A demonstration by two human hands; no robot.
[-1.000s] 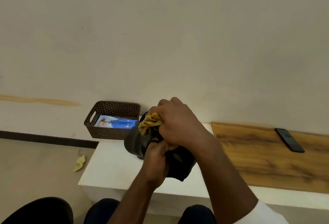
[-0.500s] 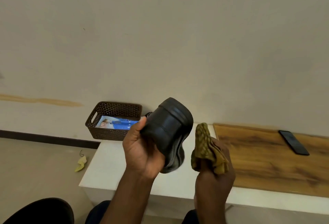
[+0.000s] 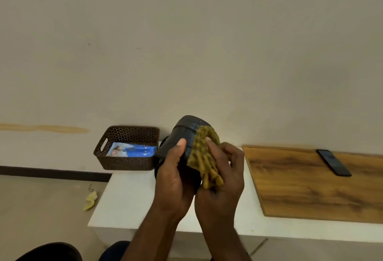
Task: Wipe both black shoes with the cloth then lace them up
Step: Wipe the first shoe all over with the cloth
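1. Since half a second back, right hand (image 3: 222, 169) has closed the gap: it stood apart to the right of the shoe with the cloth bunched up; now the cloth (image 3: 204, 157) is pressed onto the shoe's right flank.
2. Head view, the only one. Left hand (image 3: 175, 178) is wrapped around the black shoe (image 3: 184, 134) from the near-left side, thumb laid up along its front face, and holds it off the white table (image 3: 128, 198).
3. Right hand is clenched on the cloth, fingers folded over its bunched lower end, and pushes it against the shoe.
4. Key relation: the shoe lies just left of the cloth hand, touching it through the fabric. Its long axis seems to run up and away from the wearer, rounded end uppermost; which end that is I cannot tell.
5. Judgement: a stroke along that axis, up toward the rounded top, looks the natural next pass. Right hand does the travelling, left only steadies.
6. Shoe looks matte black with a ridged seam near the top; no laces visible from here. Second shoe not clearly seen.
7. Cloth is mustard-yellow, nubbly, hanging in folds below the contact patch.
8. Background: brown perforated basket (image 3: 126, 148) behind-left on the table, wooden board (image 3: 310, 186) to the right with a dark phone (image 3: 333, 162) on it.
9. Task stage, by my reckoning: wiping under way, lacing not begun.
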